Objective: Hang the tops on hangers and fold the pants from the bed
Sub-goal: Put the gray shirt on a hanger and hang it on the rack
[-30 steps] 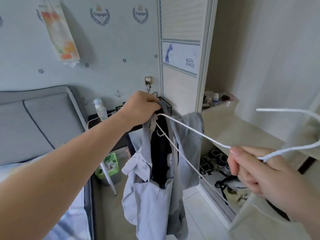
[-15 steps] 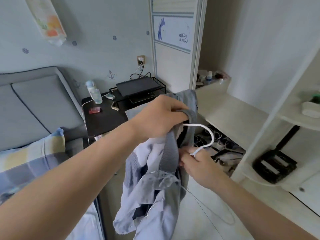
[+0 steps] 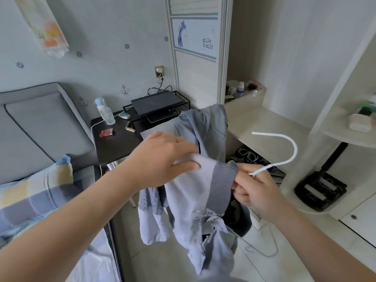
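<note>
Left hand (image 3: pixel 162 159) on top (image 3: pixel 195 190), right hand (image 3: pixel 256 190) round hanger (image 3: pixel 293 147)

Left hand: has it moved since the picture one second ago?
Yes. The left hand moved downward: earlier it was level with the black rack on the nightstand; now it pinches the grey top below that rack.

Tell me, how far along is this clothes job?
Done: no hung top shows. In hand: the left hand pinches a grey top while the right hand holds a white hanger at its collar. Left: hang it; pants are out of view.
</note>
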Available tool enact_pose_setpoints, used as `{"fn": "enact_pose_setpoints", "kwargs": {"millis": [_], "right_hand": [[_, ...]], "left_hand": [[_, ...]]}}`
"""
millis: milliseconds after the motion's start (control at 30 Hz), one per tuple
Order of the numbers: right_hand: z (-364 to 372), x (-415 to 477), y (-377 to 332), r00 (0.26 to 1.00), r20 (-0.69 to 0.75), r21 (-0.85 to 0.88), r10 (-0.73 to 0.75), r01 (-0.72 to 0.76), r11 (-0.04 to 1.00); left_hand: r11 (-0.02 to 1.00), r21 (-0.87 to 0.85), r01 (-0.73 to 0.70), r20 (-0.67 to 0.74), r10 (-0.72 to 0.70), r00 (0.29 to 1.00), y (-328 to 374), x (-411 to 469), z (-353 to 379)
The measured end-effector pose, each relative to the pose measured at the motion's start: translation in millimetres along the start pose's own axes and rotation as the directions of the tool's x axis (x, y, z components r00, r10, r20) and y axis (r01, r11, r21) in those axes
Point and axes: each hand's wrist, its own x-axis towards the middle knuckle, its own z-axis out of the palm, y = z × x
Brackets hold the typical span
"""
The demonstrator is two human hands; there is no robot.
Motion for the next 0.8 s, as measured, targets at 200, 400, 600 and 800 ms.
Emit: {"fn": "enact_pose_setpoints", "kwargs": {"millis": [200,400,600,800], "right_hand": [[-42.2,-0.9,-11.9,0.998,-0.01,-0.259,-0.054,0.05,0.965],[-73.2,-8.7,8.9,0.98,-0.18,-0.331,-0.082,0.018,0.944],[-61.0,-0.9,-1.0,0.968,-0.089,-0.471,-0.235,0.167,0.866],[-44.5,9.4,-0.5,0.965,-0.11,-0.52,-0.24,0.15,0.841]], "left_hand": [[0.988,-0.143,-0.051,-0.123,0.034,0.992,-13.3,2.4,1.5],[0.955,-0.291,0.05,-0.176,-0.105,0.979,-14.0,2.8,4.0],[0.968,-0.251,-0.002,-0.244,-0.061,0.968,11.7,18.7,17.8],[0.964,-0.266,0.008,-0.231,-0.072,0.97,11.7,26.1,25.2]]}}
